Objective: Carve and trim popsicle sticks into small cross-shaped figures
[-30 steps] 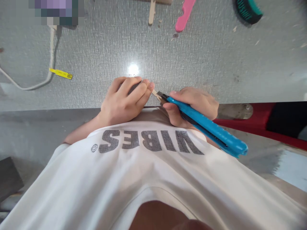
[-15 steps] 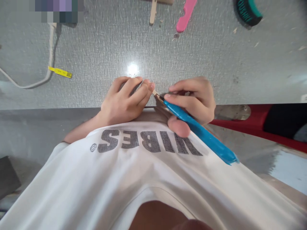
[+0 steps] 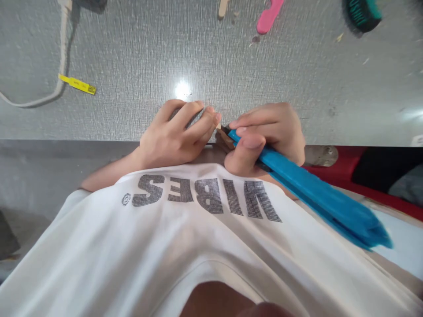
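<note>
At the near edge of the table, my left hand pinches a small pale wooden stick; most of it is hidden under the fingers. My right hand is wrapped round a blue utility knife, thumb on one side and fingers on the other. The knife's front end points left at the stick's tip, close by or touching; I cannot tell which. Its handle slants back to the lower right, over my white shirt.
On the grey table lie a white cable with a yellow tag, another wooden stick, a pink handle-like piece and a black and teal object. Something red shows below the table edge at right.
The knife has turned in my right hand, showing more of its broad side, and its back end has swung right. Both hands sit slightly further right. The view has shifted a little.
</note>
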A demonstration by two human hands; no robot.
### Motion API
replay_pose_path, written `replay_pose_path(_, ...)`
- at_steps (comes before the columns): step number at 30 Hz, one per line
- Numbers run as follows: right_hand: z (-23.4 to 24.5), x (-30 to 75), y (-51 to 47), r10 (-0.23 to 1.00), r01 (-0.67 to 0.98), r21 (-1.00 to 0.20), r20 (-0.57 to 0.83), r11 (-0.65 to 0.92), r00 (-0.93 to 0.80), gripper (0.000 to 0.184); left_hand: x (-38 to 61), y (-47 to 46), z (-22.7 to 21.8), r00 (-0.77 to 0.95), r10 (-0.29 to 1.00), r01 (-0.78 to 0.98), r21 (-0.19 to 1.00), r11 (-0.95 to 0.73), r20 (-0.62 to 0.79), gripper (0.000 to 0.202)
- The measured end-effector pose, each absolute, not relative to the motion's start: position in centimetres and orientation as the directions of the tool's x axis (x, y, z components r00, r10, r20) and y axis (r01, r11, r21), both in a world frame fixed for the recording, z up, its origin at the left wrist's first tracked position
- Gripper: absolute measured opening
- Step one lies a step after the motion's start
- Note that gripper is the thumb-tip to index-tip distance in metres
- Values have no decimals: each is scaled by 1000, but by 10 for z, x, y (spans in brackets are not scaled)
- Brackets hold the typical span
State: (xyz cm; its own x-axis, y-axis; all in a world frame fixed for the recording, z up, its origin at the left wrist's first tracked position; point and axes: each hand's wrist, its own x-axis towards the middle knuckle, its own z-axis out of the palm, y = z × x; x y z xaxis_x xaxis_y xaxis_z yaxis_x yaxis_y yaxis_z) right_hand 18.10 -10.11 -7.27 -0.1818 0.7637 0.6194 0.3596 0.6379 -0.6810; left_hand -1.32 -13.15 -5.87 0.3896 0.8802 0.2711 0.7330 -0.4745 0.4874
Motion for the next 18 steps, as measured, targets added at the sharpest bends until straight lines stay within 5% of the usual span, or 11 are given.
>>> replay_pose_path(1, -62, 178, -101, 698, 305, -659, 715, 687, -27, 34, -13, -132, -59, 389, 881, 732, 490, -473, 269, 30)
replay_pose_path(4, -38, 173, -105, 718, 269, -688, 695, 675, -25, 14, -12, -131, -57, 395, 878, 735, 480, -479, 270, 29)
replay_pose_path(9, -29, 181, -108, 728, 367, -660, 682, 655, -73, 18, -10, -129, -56, 407, 862, 744, 438, -505, 303, 33)
replay_pose_path(14, -49, 175, -96, 537, 406, -500, 843, 765, 25, 29, -9, -129, -56, 402, 862, 749, 431, -503, 308, 31)
replay_pose_path(18, -68, 170, -95, 475, 354, -496, 867, 793, 151, 19, -7, -128, -54, 398, 869, 736, 463, -494, 295, 32)
